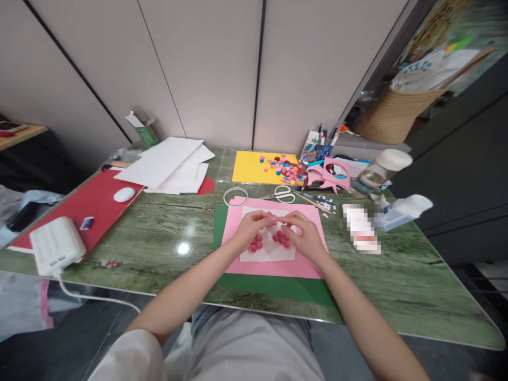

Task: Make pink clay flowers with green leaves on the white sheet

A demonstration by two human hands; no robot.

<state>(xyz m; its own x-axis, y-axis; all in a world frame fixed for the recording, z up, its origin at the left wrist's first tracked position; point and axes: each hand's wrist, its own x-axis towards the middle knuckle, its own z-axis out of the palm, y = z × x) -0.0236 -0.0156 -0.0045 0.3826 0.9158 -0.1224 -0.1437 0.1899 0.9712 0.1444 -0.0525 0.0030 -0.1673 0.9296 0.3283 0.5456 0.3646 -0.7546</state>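
Observation:
A white sheet (265, 256) lies on pink paper (234, 267), with green paper (273, 286) underneath. Red-pink paper coils (282, 241) sit in clusters on the white sheet. My left hand (250, 228) is over the sheet's upper left, its thumb and fingertips closed around a small pink paper coil (271, 218). From the right, my right hand (306, 235) meets it with its fingers pinched at the same coil. The fingers partly hide the coil and the sheet's upper part.
Beyond the sheets are scissors (284, 194), a tape roll (235, 197) and yellow paper (246, 168) bearing many small coloured coils. White bottles (408, 209) stand right. Left are white sheets (166, 159), red paper (103, 206), a mouse (124, 194) and a cabled power bank (57, 244).

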